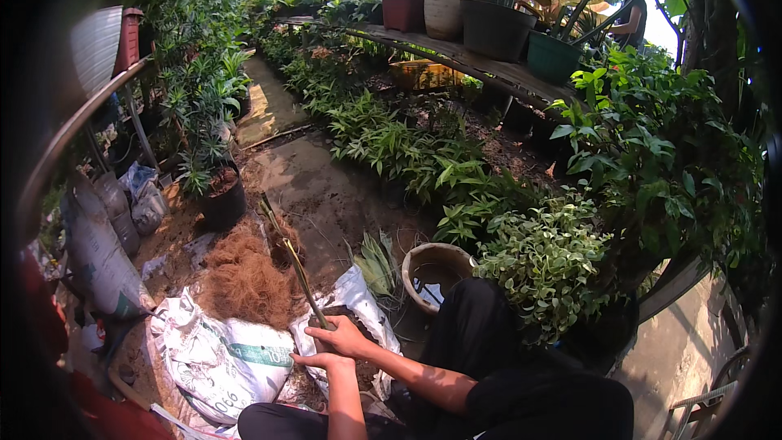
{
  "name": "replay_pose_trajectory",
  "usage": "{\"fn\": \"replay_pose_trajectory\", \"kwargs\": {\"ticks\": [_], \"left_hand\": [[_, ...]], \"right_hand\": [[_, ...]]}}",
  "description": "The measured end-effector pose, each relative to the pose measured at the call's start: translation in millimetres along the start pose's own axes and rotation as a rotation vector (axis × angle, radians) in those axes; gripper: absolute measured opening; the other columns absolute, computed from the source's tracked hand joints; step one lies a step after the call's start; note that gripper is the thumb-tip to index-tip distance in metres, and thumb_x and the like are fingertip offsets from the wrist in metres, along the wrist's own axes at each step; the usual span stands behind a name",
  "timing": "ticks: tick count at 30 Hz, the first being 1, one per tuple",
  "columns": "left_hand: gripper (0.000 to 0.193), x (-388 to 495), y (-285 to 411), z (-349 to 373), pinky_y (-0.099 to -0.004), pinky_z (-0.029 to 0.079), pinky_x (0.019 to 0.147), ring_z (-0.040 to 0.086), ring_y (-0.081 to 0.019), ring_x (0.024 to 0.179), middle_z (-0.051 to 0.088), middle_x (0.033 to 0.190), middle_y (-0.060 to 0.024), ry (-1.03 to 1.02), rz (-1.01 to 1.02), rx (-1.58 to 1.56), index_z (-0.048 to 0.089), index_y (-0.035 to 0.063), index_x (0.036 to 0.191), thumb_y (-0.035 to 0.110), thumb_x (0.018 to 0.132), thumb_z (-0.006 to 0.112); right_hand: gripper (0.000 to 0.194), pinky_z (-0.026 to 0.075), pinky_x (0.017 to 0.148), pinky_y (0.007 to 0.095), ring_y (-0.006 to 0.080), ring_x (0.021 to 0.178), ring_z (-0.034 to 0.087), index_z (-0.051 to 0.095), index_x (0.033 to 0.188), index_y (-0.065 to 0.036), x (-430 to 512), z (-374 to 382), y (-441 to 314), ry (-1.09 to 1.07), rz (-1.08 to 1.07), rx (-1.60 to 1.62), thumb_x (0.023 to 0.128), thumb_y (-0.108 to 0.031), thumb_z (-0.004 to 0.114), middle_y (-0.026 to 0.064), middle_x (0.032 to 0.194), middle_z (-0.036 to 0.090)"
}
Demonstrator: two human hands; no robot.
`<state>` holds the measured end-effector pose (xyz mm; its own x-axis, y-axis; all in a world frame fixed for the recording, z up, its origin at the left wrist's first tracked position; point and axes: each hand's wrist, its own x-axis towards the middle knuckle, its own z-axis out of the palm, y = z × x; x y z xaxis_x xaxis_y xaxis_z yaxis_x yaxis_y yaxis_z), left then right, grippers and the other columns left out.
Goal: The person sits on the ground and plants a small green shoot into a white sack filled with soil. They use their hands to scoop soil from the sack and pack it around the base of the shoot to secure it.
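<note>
Over an opened white woven sack [382,330] with dark soil inside, my right hand [347,338] grips the lower end of a long, leafless plant stem [299,266]. The stem leans up and away to the left; its upper part is green-brown with a pale, split-looking stretch. Just below, my left hand [328,360] is turned palm up, its thumb pointing left and its other fingers mostly hidden behind the right hand. Whether it touches the stem's base cannot be seen. A heap of brown coconut fiber [247,275] lies beyond the hands, beside a filled white printed sack [229,360].
A round pot [409,275] stands by my right knee, near cut green leaves [374,266]. Variegated foliage [544,256] crowds the right side. A black potted plant [223,205] and leaning sacks [101,250] stand left. Potted plants line a wooden shelf [440,55]; a person [629,18] is behind it.
</note>
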<state>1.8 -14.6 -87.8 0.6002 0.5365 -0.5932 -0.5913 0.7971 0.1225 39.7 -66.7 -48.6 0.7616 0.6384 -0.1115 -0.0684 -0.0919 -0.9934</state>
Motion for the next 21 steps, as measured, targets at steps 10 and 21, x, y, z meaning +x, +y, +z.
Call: {"fn": "replay_pose_trajectory", "kwargs": {"ticks": [10, 21], "left_hand": [[0.103, 10, 4, 7, -0.0480, 0.029, 0.112, 0.040, -0.0319, 0.135, 0.043, 0.145, -0.0158, -0.297, -0.142, -0.061, 0.042, 0.0027, 0.141, 0.084, 0.078, 0.035], [0.099, -2, 3, 8, -0.0457, 0.042, 0.105, 0.058, -0.0310, 0.117, 0.063, 0.122, -0.0165, -0.084, -0.129, -0.020, 0.060, 0.0011, 0.122, 0.087, 0.079, 0.033]], "right_hand": [[0.042, 0.048, 0.082, 0.0293, 0.0115, 0.090, 0.060, 0.068, 0.109, 0.000, -6, -17, -24, 0.047, 0.013, 0.085, 0.094, -0.040, 0.064, 0.0065, 0.096, 0.069], [0.030, 0.046, 0.071, 0.0258, 0.0066, 0.074, 0.056, 0.068, 0.103, 0.001, 8, -7, 34, -0.006, -0.145, 0.080, 0.097, -0.027, 0.060, 0.0001, 0.078, 0.064]]}}
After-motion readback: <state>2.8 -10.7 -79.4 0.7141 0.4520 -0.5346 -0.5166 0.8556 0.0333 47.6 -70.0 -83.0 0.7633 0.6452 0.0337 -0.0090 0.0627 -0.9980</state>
